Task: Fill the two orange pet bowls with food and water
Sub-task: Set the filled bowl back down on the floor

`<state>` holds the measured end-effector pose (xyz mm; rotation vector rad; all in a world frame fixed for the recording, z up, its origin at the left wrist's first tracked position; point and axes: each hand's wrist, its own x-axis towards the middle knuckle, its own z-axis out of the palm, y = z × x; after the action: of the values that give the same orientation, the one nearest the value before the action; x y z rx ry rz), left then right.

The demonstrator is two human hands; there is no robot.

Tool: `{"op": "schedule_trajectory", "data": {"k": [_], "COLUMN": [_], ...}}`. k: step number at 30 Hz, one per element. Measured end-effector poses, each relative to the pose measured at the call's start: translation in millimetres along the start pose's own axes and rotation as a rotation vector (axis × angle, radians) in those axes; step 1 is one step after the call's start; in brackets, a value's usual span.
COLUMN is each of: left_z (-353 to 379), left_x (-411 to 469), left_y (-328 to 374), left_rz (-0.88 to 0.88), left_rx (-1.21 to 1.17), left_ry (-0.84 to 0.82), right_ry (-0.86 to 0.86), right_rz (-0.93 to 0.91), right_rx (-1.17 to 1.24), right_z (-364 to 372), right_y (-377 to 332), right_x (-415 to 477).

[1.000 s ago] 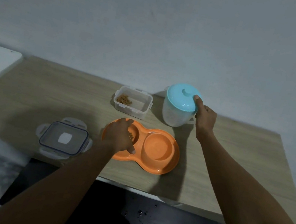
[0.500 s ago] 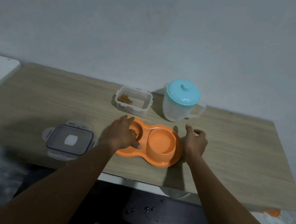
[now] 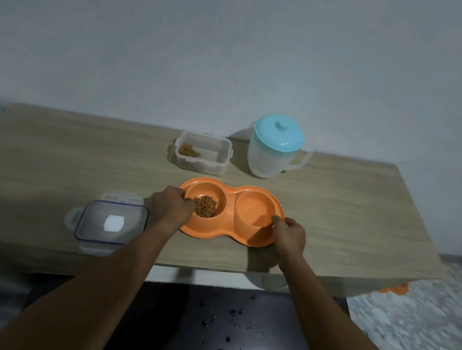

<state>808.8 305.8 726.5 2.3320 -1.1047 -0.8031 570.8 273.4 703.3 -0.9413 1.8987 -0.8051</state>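
Counter (image 3: 75, 156): tub (image 3: 204, 166) at 11 o'clock of bowls (image 3: 243, 239), jug (image 3: 272, 157) at 1, loose lid (image 3: 111, 222) at 8, just beside left wrist. Bowls mid-counter. Kibble (image 3: 205, 205) in left well; right well possibly holds water, unclear. Left hand (image 3: 170, 206) grips left rim, fingers curled over it. Right hand (image 3: 289, 235) pinches right rim.

An orange double bowl (image 3: 228, 213) holds brown kibble (image 3: 205, 205) on a pale, wood-grain worktop (image 3: 75, 156). Behind it, a frosted white jug (image 3: 267, 165) carries a turquoise lid (image 3: 279, 135). A clear container lid (image 3: 111, 222) shows a dark blue seal. The floor (image 3: 411, 324) is mottled grey and white.
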Motion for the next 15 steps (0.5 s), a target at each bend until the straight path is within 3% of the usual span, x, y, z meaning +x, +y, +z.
{"op": "schedule_trajectory", "data": {"k": [8,15], "left_z": [0,43], "left_x": [-37,-102], "left_y": [31,113], "left_rz": [0.056,0.159], "left_rx": [-0.101,-0.206], "left_ry": [0.000,0.014], "right_ry": [-0.042,0.017], "right_rz": [0.071,0.018], "right_rx": [0.172,0.258], "right_z": [-45,-160], "right_y": [7,20], "right_x": [0,15]}}
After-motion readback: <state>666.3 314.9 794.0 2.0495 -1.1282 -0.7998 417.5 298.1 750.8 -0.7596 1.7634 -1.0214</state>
